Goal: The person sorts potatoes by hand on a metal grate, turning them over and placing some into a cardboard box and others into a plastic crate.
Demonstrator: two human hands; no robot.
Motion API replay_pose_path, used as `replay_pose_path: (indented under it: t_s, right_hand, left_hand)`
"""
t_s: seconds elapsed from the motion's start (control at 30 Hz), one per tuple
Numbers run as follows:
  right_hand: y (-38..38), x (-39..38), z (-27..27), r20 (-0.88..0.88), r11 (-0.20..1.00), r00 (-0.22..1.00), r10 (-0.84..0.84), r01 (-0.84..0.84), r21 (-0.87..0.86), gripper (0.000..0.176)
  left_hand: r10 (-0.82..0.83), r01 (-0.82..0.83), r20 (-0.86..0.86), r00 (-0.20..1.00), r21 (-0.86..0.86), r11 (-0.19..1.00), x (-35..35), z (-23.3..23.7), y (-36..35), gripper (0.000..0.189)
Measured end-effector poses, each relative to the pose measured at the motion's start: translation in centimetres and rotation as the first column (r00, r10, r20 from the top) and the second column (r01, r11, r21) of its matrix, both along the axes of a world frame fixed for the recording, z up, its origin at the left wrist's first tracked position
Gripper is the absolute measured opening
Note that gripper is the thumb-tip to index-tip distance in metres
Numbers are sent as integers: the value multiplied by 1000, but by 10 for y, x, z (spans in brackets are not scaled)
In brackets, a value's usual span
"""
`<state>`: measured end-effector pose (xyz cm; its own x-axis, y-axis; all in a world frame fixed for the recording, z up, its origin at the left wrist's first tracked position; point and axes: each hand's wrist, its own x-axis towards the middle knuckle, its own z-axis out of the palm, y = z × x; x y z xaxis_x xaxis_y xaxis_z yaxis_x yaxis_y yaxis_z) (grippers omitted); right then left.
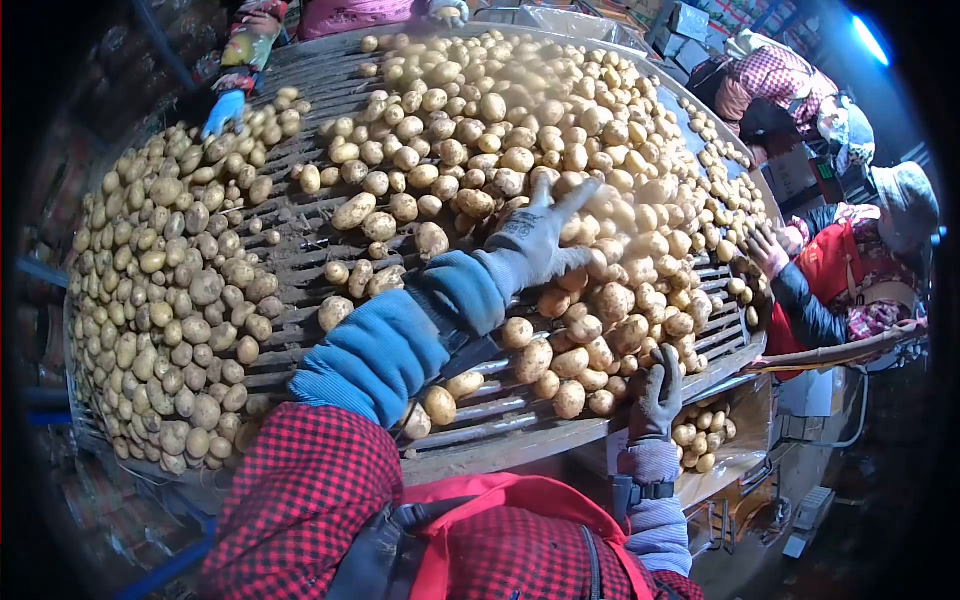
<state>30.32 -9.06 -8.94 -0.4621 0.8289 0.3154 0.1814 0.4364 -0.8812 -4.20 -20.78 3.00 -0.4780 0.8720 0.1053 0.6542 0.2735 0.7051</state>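
My left hand (540,240), in a grey-blue glove below a blue ribbed sleeve cover, reaches over the slatted table (480,420). Its fingers are spread, open, upon a heap of potatoes (615,300), with none gripped. My right hand (657,400), in a dark grey glove with a black band at the wrist, is at the table's near edge, beside the closest potatoes. Its fingers point upward, apart and open, and I see nothing held in them. The potatoes are tan and some carry soil. Part of the heap is blurred.
Another pile of potatoes (165,300) covers the table's left side. Across from me, a co-worker's blue-gloved hand (225,112) touches that pile. A co-worker in a red apron (835,265) stands at right, another bends behind. Below the near edge, a container holds more potatoes (703,437).
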Motion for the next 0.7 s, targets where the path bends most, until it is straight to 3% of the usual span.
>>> replay_pose_path:
  t_s: [0.1,0.17,0.23,0.3,0.37,0.4,0.43,0.5,0.57,0.6,0.63,0.7]
  right_hand:
    - [-2,1,2,-31,995,1000,-3,0,-98,42]
    - [-4,1,7,4,998,1000,-8,8,-62,42]
    - [-1,3,-3,-73,986,997,-20,8,-165,42]
    - [0,5,-5,-98,979,995,1,-21,-202,43]
    - [-10,-3,13,-66,981,998,-12,-1,-192,43]
    - [-9,-4,15,-58,980,998,-3,-8,-198,43]
    - [-10,-2,16,-49,979,999,4,-14,-204,43]
    - [-7,0,10,-60,975,998,20,-33,-220,43]
    - [-4,4,4,-104,965,994,13,-39,-259,43]
    - [-3,5,4,-112,954,993,24,-56,-295,44]
    - [-1,7,4,-121,955,993,17,-52,-291,44]
    - [-5,5,6,-158,966,986,61,-98,-238,44]
  left_hand:
    - [69,-64,-75,995,75,995,-14,7,-51,85]
    - [147,-77,-260,954,263,962,-59,-2,-109,74]
    - [388,-301,-298,872,299,906,-83,-10,-182,67]
    - [502,-454,-254,827,225,862,-84,-20,-244,61]
    - [545,-576,-327,772,1,817,-70,-50,-280,59]
    - [518,-542,-245,819,-40,839,-63,-72,-286,57]
    - [470,-506,-298,831,-51,861,-51,-78,-280,58]
    - [440,-428,-182,879,104,898,-33,-78,-253,61]
    - [487,-492,-182,854,22,870,-12,-76,-224,71]
    - [470,-475,-76,880,-93,875,1,-57,-207,80]
    - [396,-407,-134,908,-66,911,6,-59,-195,85]
    - [128,-190,-309,942,-183,965,29,-34,-172,78]
